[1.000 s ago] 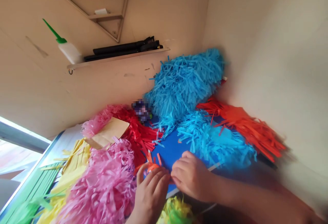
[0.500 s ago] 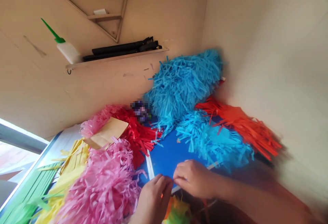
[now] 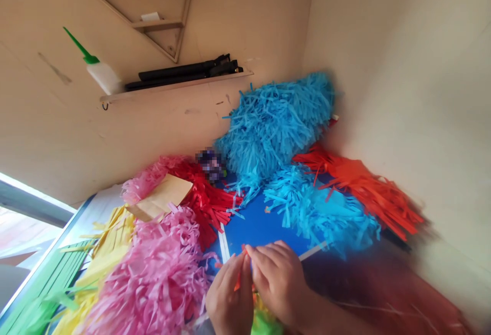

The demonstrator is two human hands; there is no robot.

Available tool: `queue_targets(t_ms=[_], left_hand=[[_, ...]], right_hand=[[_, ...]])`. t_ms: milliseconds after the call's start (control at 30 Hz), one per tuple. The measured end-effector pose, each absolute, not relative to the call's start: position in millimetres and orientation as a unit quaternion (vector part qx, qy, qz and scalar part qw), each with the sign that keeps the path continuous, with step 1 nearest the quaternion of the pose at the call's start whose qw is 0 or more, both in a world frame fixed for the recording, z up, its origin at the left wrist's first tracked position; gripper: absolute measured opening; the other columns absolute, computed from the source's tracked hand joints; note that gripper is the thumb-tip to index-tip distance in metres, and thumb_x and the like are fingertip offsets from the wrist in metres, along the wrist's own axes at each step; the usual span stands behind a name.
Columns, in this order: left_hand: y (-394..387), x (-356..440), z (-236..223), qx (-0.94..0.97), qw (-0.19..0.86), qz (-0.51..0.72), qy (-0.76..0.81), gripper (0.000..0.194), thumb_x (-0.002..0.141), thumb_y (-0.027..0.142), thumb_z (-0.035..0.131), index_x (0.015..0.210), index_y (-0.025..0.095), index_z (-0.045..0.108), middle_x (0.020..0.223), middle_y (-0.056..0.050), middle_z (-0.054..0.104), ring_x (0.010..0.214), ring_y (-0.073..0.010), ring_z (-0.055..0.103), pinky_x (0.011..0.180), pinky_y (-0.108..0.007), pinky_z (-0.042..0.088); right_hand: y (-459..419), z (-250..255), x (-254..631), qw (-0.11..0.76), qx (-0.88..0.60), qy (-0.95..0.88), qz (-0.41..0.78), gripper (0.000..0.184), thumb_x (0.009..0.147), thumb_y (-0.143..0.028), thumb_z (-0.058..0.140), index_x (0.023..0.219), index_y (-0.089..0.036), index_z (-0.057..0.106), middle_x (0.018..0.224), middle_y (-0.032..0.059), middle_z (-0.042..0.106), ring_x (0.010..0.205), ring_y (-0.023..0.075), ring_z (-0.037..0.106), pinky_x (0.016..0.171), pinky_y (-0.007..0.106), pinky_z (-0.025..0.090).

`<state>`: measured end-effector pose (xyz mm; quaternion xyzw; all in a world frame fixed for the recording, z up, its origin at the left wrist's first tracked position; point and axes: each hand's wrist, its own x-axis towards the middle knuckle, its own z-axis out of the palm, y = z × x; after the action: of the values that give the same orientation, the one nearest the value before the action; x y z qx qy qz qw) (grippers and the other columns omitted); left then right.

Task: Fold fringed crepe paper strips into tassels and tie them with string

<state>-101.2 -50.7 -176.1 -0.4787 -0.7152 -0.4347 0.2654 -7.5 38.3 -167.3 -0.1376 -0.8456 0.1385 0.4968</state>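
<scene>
My left hand (image 3: 230,291) and my right hand (image 3: 278,276) meet at the near edge of the blue table (image 3: 245,227). Both are closed, fingertips pinched together around a small orange-red strip of paper (image 3: 238,280); its end peeks out between the fingers. Most of the strip is hidden by my hands. Just beneath them hangs fringed yellow and green paper (image 3: 266,319), partly covered. A heap of pink fringed paper (image 3: 153,273) lies immediately left of my left hand. Light-blue fringed paper (image 3: 326,212) spreads beyond my right hand.
A tall blue fringed bundle (image 3: 280,120) leans in the wall corner, with orange-red fringe (image 3: 356,181) to its right. Red fringe (image 3: 210,202), a tan paper piece (image 3: 161,199), yellow strips (image 3: 111,248) and green strips (image 3: 57,278) lie left. A wall shelf (image 3: 176,87) holds a green-tipped bottle (image 3: 102,76).
My right hand has moved left and slightly down, and its fingertips now press against those of my left hand. More of the orange-red strip shows between them.
</scene>
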Motion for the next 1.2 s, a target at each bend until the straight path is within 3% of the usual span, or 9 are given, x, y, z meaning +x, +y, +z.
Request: queue_targets(t_ms=[100,233,367,500,567,700,833,1000,1200], left_hand=[[-51,-101,-177,-0.488,0.236,-0.446,-0.712,0.021,0.097,0.026,0.054,0.098,0.017,0.074,0.088,-0.008,0.081,0.073,-0.0174,0.078,0.071,-0.022,0.062],[-56,-104,-175,-0.483,0.185,-0.486,-0.705,0.022,0.093,0.026,0.059,0.101,0.017,0.077,0.095,-0.01,0.081,0.084,-0.0215,0.079,0.076,-0.023,0.062],[-65,-104,-177,-0.404,0.052,-0.571,-0.713,0.022,0.085,0.032,0.068,0.102,0.023,0.08,0.102,-0.008,0.08,0.088,-0.025,0.078,0.076,-0.026,0.063],[-72,-102,-180,-0.305,-0.136,-0.642,-0.69,0.024,0.079,0.041,0.075,0.097,0.026,0.082,0.098,-0.008,0.081,0.089,-0.0271,0.078,0.081,-0.032,0.063],[-74,-101,-181,-0.281,-0.214,-0.66,-0.663,0.024,0.075,0.042,0.078,0.092,0.026,0.083,0.095,-0.008,0.082,0.088,-0.027,0.078,0.082,-0.032,0.062],[-74,-98,-182,-0.283,-0.313,-0.674,-0.606,0.024,0.075,0.042,0.08,0.088,0.023,0.083,0.087,-0.009,0.082,0.075,-0.0233,0.077,0.073,-0.029,0.062],[-75,-99,-183,-0.322,-0.326,-0.647,-0.609,0.025,0.078,0.043,0.076,0.093,0.023,0.083,0.094,-0.011,0.081,0.083,-0.0267,0.077,0.079,-0.033,0.062],[-76,-109,-181,-0.425,-0.223,-0.581,-0.657,0.022,0.087,0.036,0.067,0.1,0.026,0.081,0.101,-0.011,0.081,0.096,-0.0288,0.076,0.088,-0.037,0.06],[-77,-115,-192,-0.421,-0.232,-0.624,-0.616,0.019,0.087,0.037,0.068,0.092,0.023,0.08,0.087,-0.008,0.081,0.077,-0.0218,0.076,0.071,-0.026,0.061]], right_hand=[[36,-165,-4,0.466,-0.134,-0.862,0.145,0.038,0.089,-0.007,0.046,0.122,-0.015,0.063,0.107,0.0116,0.074,0.088,0.0228,0.068,0.076,0.038,0.051],[37,-155,6,0.385,-0.098,-0.901,0.171,0.056,0.083,-0.012,0.046,0.138,-0.008,0.051,0.142,0.0174,0.056,0.118,0.0296,0.058,0.095,0.045,0.05],[38,-147,13,0.365,-0.043,-0.911,0.185,0.066,0.082,-0.015,0.048,0.147,-0.005,0.04,0.151,0.0176,0.047,0.13,0.0295,0.05,0.104,0.042,0.046],[41,-145,16,0.388,-0.05,-0.895,0.212,0.045,0.091,-0.013,0.049,0.136,-0.013,0.055,0.134,0.0136,0.063,0.119,0.0266,0.058,0.098,0.041,0.046],[46,-145,15,0.392,-0.093,-0.869,0.289,0.029,0.094,-0.015,0.054,0.121,-0.019,0.065,0.113,0.0077,0.072,0.102,0.0221,0.065,0.092,0.037,0.048],[55,-142,13,0.311,-0.1,-0.815,0.478,0.009,0.09,-0.023,0.07,0.098,-0.024,0.074,0.091,0.001,0.071,0.086,0.0158,0.067,0.082,0.029,0.049],[57,-143,11,0.319,-0.103,-0.776,0.534,0.005,0.088,-0.024,0.073,0.084,-0.022,0.075,0.093,0.002,0.068,0.089,0.0151,0.065,0.083,0.027,0.049],[55,-147,8,0.356,-0.102,-0.742,0.559,0.007,0.086,-0.022,0.075,0.079,-0.023,0.074,0.087,0.0006,0.067,0.084,0.0137,0.063,0.08,0.026,0.048],[58,-146,-8,0.353,-0.064,-0.696,0.622,0.009,0.083,-0.025,0.078,0.075,-0.023,0.075,0.081,0.0001,0.067,0.077,0.0128,0.063,0.074,0.025,0.049]])
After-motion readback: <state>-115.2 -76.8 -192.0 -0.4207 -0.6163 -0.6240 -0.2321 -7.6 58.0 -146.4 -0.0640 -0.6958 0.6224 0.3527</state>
